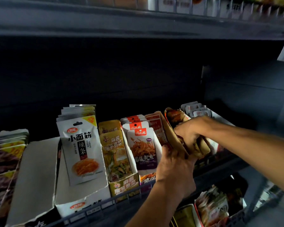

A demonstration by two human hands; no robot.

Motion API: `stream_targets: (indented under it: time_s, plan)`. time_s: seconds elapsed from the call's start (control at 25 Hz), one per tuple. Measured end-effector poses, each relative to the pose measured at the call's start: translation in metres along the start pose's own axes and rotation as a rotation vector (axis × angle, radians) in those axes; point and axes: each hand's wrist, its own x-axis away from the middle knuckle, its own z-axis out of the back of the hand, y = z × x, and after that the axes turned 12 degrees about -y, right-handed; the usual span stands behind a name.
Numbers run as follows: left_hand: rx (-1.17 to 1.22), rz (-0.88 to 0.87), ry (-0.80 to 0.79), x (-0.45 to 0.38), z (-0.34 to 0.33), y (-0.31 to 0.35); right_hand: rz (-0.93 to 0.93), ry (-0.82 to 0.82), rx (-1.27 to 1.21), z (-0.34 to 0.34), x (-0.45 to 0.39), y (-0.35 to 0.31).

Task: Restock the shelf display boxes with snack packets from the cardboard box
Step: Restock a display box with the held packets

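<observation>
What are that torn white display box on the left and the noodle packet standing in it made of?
The white display box looks like matte paperboard: its edges are ragged and fibrous where it was torn open. The noodle packet seems to be thin plastic film with a slight sheen, flat-sealed at the top with a punched hang hole; whether it is foil-lined cannot be told.

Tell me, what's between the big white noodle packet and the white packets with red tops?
In the head view, a yellow display box of yellow snack packets stands between the white noodle packet and the red-topped packets.

A shop: shelf (pixel 138 25) racks of boxed snack packets (pixel 82 149).
</observation>
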Motion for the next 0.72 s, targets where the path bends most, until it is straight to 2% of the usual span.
stream_targets:
  time_s: [0.04, 0.12, 0.28, 0.44, 0.6, 0.72]
  plan:
    - [0.001, 0.003, 0.002, 0.0, -0.001, 0.0, -0.049, -0.036, 0.041, 0.007, -0.003, 0.001]
    - [0.001, 0.01, -0.016, 0.002, -0.001, 0.001, -0.092, -0.077, -0.067, 0.014, -0.004, -0.001]
    - [-0.01, 0.014, -0.017, 0.001, -0.001, 0.001, -0.024, -0.068, -0.089, 0.007, -0.003, 0.004]
    - [0.002, 0.014, -0.005, 0.001, -0.002, 0.001, 0.084, 0.204, -0.23, -0.002, -0.004, 0.017]
    - [-0.005, 0.015, -0.03, 0.002, 0.0, 0.001, 0.038, 0.56, -0.011, -0.006, -0.016, 0.024]
    - [-0.006, 0.018, -0.019, 0.003, 0.0, 0.002, 0.003, 0.586, 0.142, -0.01, -0.028, 0.026]
